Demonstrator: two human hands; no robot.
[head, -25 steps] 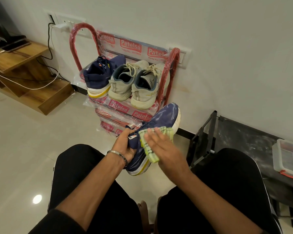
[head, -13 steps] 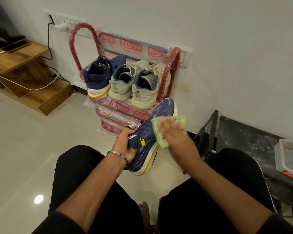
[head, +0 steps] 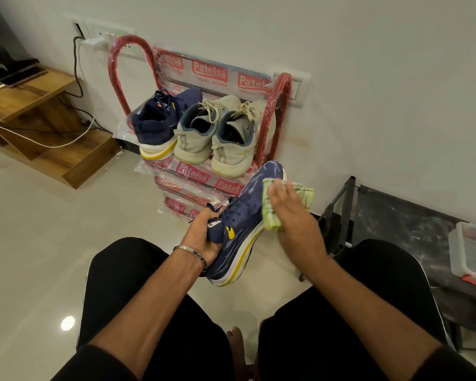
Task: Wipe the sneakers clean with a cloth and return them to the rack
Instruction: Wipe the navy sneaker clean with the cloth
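**Cloth on the forefoot, heel held fast**

The left hand (head: 205, 237) has its fingers curled into the collar and heel of the navy sneaker (head: 242, 224), gripping it; a metal bangle (head: 190, 250) with small unreadable lettering sits on that wrist. The right hand (head: 291, 215) lies with fingers nearly straight and spread, pressing the green cloth (head: 270, 213) flat against the shoe's outer side near the toe. The sneaker is held in the air above the knees, toe pointing to about 1 o'clock, white and yellow sole edge facing 4 o'clock, a yellow logo patch by the heel.

At 12 o'clock from the hands stands the red rack (head: 275, 116), wrapped in plastic printed "Patelsa" several times, with a partly readable "Redg No" line beneath. On its top shelf sit the second navy sneaker (head: 160, 122) at the left and a pair of grey sneakers (head: 217, 136) beside it, heels outward. The held shoe's toe is close to the rack's right post and the grey pair's right heel, yet apart from both. Open pale floor spreads toward 9 o'clock; a black frame (head: 341, 213) stands near at 3 o'clock, with a clear plastic box (head: 470, 251) farther right.

Compared with half a second ago, the right hand and cloth have slid farther toward the toe, and the left grip is unchanged.
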